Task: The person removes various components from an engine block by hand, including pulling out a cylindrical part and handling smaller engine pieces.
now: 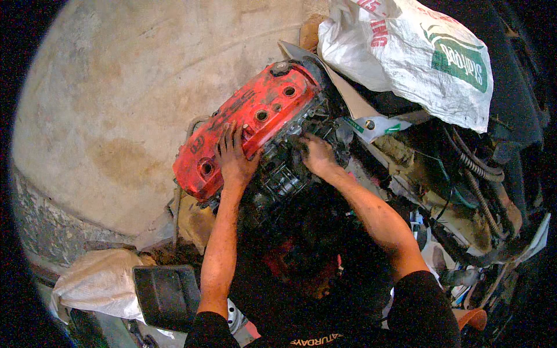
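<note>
A car engine with a red valve cover [246, 124] stands in front of me, set slantwise. The cover is smeared with black grease and has several round dark holes along its top. My left hand [236, 156] lies on the cover's near edge, fingers stretched out and apart. On the near side of the engine, my right hand [317, 154] reaches in among dark metal parts [282, 180]. Its fingers are bent inward and their tips are hidden, so what they touch does not show.
A white woven sack [412, 61] lies beyond the engine at the right, over cardboard [342, 87]. Hoses [478, 165] and clutter fill the right side. At lower left are a black tray [167, 297] and a pale sack [98, 281]. Stained concrete floor [116, 87] spreads at the left.
</note>
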Demonstrator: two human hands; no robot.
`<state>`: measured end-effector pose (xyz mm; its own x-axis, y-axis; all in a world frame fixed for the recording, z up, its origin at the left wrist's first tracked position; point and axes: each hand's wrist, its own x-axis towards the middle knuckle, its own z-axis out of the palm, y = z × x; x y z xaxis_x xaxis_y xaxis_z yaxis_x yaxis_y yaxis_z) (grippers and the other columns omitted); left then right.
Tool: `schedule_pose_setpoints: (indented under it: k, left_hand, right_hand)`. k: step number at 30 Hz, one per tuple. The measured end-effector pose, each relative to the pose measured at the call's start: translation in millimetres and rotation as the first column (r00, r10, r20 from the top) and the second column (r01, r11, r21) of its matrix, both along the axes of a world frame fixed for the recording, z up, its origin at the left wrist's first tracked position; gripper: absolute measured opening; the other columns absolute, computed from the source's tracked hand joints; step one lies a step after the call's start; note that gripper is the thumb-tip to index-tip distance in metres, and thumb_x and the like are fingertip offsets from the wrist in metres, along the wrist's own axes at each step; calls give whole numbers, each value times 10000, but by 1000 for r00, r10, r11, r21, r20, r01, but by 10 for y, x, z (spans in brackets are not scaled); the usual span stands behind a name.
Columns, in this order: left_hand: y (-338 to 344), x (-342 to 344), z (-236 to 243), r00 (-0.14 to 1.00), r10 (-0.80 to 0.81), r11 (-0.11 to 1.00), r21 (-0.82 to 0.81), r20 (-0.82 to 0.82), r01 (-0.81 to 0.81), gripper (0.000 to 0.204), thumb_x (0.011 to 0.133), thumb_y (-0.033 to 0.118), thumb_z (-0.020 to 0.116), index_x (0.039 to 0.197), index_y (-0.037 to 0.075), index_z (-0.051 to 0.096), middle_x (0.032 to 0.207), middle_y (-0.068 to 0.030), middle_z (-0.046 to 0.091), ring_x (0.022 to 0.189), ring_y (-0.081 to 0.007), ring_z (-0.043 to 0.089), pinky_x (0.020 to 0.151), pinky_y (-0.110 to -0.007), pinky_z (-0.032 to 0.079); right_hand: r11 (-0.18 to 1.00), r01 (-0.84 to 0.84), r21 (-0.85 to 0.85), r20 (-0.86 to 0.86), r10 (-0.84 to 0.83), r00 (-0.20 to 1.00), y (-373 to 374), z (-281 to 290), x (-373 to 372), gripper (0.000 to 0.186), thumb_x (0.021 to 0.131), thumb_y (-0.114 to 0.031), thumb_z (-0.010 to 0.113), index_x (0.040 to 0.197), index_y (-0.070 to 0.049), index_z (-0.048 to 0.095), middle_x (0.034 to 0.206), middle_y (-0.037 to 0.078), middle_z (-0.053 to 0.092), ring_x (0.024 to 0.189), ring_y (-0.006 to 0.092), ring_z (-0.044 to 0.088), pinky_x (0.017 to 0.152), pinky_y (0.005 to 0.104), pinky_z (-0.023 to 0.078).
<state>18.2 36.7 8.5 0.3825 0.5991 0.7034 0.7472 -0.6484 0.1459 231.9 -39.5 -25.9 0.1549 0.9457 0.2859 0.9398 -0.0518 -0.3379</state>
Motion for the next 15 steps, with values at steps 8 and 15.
schedule_pose_setpoints:
  k: [8, 15]
  left_hand:
    - [17, 48, -2, 1000, -1, 1000, -15, -23, 1, 770, 697, 371, 705, 1334, 111, 358, 1419, -87, 320, 1321, -295, 264, 1050, -492, 219]
    - [-45, 11, 53, 999, 12, 1000, -20, -36, -13, 774, 696, 372, 707, 1334, 111, 355, 1419, -80, 320, 1322, -293, 264, 1041, -497, 234]
  right_hand:
    - [989, -107, 97, 48, 103, 993, 40, -186, 40, 474, 720, -102, 616, 1189, -130, 549, 1186, 159, 548, 977, 345, 585, 824, 432, 484]
    - [986, 138, 98, -18, -137, 990, 70, 128, 149, 336, 759, -121, 606, 1090, -67, 584, 1127, 171, 581, 957, 364, 588, 821, 442, 479]
